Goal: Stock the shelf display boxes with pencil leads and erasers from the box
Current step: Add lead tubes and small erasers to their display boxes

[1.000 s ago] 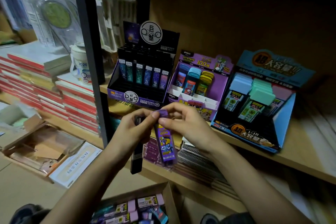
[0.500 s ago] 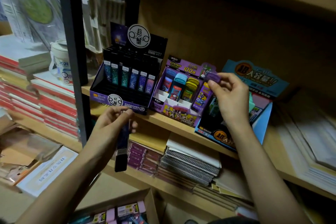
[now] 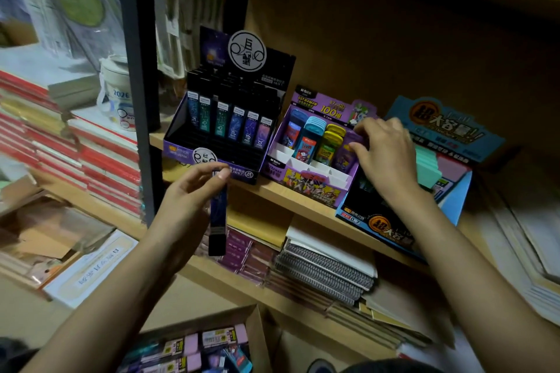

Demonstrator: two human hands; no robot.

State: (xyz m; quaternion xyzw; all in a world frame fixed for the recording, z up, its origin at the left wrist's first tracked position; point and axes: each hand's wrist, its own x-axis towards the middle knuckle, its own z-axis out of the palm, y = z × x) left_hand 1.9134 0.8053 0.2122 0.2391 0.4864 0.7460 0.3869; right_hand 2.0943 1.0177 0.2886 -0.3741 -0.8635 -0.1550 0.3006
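Note:
My left hand (image 3: 185, 206) pinches a long dark blue pencil lead case (image 3: 218, 215) by its top, hanging below the black display box (image 3: 212, 157) of constellation lead cases. My right hand (image 3: 385, 154) holds a purple lead case (image 3: 348, 154) that stands in the rightmost column of the purple display box (image 3: 306, 182), beside yellow, teal and blue cases. A blue display box (image 3: 454, 200) with pastel erasers stands to the right, partly hidden by my right wrist. The cardboard supply box (image 3: 254, 333) lies at the bottom with pink and blue packs.
A black shelf upright (image 3: 136, 85) stands left of the displays. Red-spined notebooks (image 3: 100, 160) and a white mug (image 3: 116, 100) sit left of it. Spiral notebooks (image 3: 327, 269) and purple packs fill the shelf below. The wooden shelf edge (image 3: 288, 200) runs diagonally.
My right hand carried the purple lead case from in front of me up to the purple display box and lowered it into the right column. My left hand kept the dark case and rose slightly.

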